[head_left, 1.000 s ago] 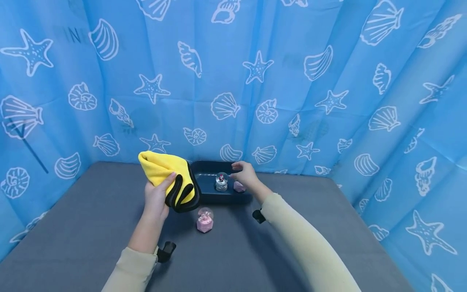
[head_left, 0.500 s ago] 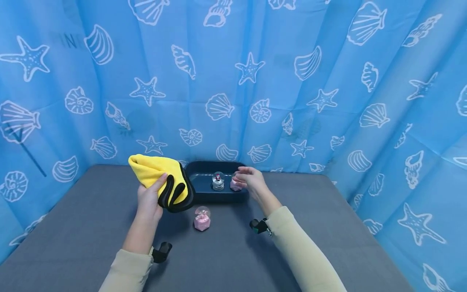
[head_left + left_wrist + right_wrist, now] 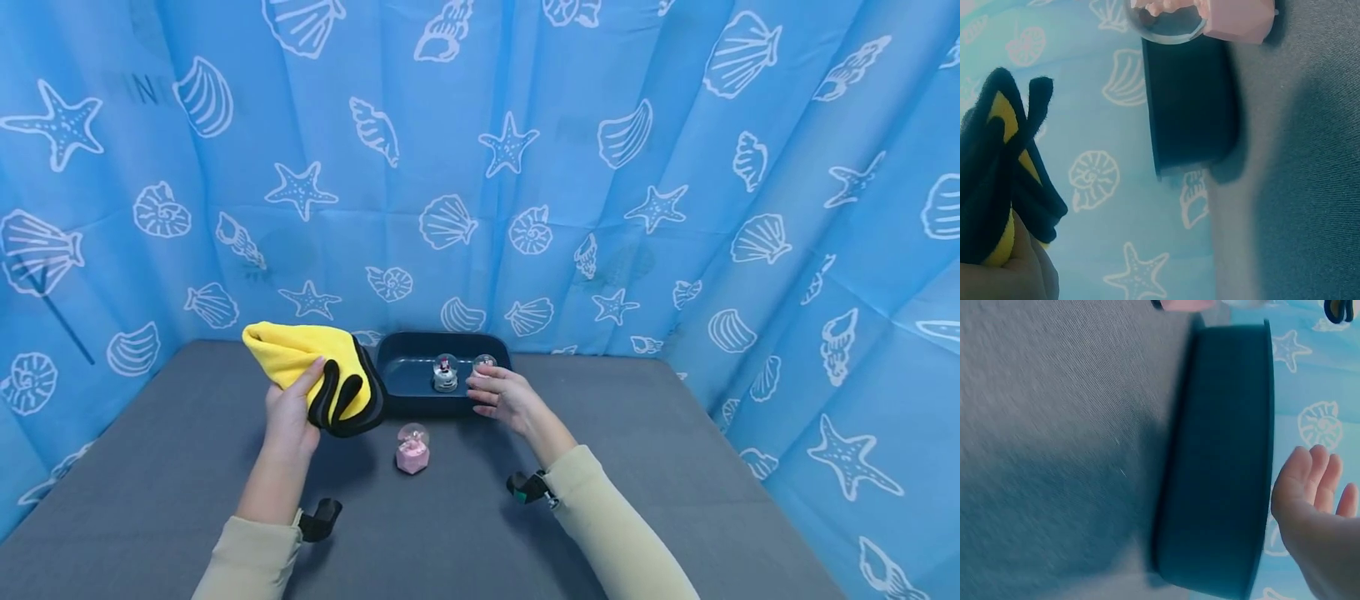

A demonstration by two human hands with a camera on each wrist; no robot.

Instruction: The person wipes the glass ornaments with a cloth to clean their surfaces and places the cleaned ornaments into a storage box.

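In the head view, my left hand (image 3: 291,421) grips a folded yellow cloth (image 3: 300,354) with black edging, held up left of a dark blue tray (image 3: 405,379). My right hand (image 3: 513,404) is at the tray's front right, fingers loosely bent and holding nothing. Inside the tray stands a clear snow globe (image 3: 445,373) with a small red and dark figure. To its right, a pink snow globe (image 3: 483,362) is partly hidden by my right fingers. Another snow globe with a pink faceted base (image 3: 412,450) stands on the table before the tray.
A grey cloth covers the table (image 3: 465,533). Behind and to the sides hangs a blue curtain (image 3: 465,275) printed with white shells and starfish. Black camera mounts sit at both wrists, the left mount (image 3: 320,520) low over the table.
My right hand has come back from over the pink snow globe in the tray to the tray's front side. The left hand with the cloth has shifted a little left.
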